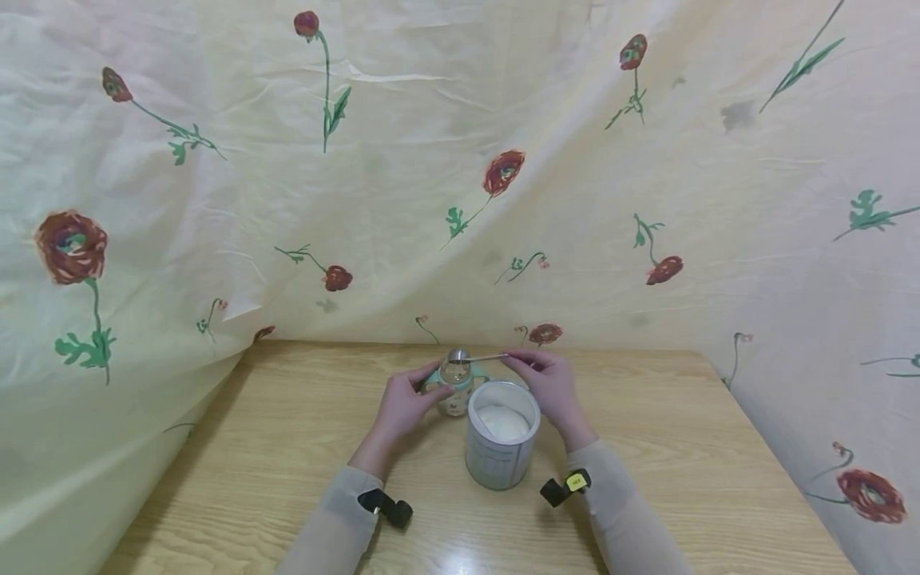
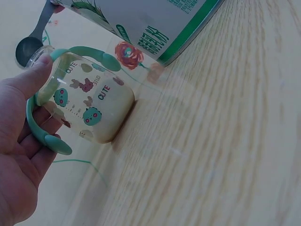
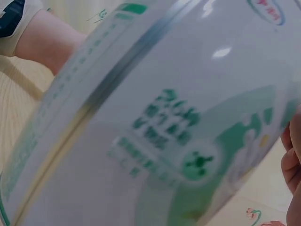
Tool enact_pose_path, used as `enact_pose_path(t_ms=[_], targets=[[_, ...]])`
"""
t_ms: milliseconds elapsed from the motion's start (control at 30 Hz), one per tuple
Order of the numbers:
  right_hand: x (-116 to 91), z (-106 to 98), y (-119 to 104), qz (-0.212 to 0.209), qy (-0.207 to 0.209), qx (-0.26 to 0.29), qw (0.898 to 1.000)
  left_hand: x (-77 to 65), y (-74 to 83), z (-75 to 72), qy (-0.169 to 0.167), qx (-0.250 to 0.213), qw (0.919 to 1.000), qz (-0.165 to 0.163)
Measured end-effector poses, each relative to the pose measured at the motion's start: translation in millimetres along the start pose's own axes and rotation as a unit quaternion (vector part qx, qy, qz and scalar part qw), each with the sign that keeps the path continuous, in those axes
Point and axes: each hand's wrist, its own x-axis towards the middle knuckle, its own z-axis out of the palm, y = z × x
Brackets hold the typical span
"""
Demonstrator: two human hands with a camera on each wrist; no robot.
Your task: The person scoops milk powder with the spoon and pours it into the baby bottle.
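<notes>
Forward-reaching arms (image 1: 632, 507), left fingers (image 2: 43, 159) round bottle (image 2: 94, 101), right fingers (image 1: 519, 359) pinching scoop (image 1: 459, 356)

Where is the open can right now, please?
In the head view, the open can stands just right of centre on the table, to the right of the bottle and near the right hand.

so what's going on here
A person is working at a wooden table with both hands. The left hand holds a clear two-handled bottle near its neck, and the right hand holds a scoop by its handle, with the scoop's bowl at the bottle's open mouth. An open can with white powder inside stands close by, nearer the person. Whether anything is pouring from the scoop right now can't be made out.
</notes>
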Motion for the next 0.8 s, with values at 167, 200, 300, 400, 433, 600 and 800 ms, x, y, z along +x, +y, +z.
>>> enact_pose_path(t_ms=[167, 200, 300, 400, 433, 600, 800], targets=[[-0.1, -4.6, -1.6, 0.041, 0.003, 0.010, 0.999, -0.1, 0.3, 0.2, 0.004, 0.004, 1.0000, -0.002], [-0.2, -5.2, -2.2, 0.045, 0.001, 0.013, 0.999, -0.1, 0.4, 0.2, 0.004, 0.003, 1.0000, -0.001], [-0.2, -6.5, -3.7, 0.051, -0.004, 0.017, 0.999, -0.1, 0.4, 0.5, 0.003, 0.001, 1.0000, 0.001], [-0.2, -6.4, -5.1, 0.046, -0.007, 0.017, 0.999, 0.3, 0.3, 0.5, 0.002, 0.000, 1.0000, 0.002], [-0.2, -6.1, -5.4, 0.044, -0.009, 0.017, 0.999, 0.4, 0.0, 0.6, 0.002, 0.001, 1.0000, 0.001], [-1.0, -4.3, -6.1, 0.037, -0.018, 0.020, 0.999, 0.3, -0.2, 1.0, 0.000, 0.002, 1.0000, -0.005], [-1.3, -2.4, -3.8, 0.043, -0.019, 0.031, 0.998, 0.0, -0.7, 0.9, 0.000, -0.003, 1.0000, -0.004]])
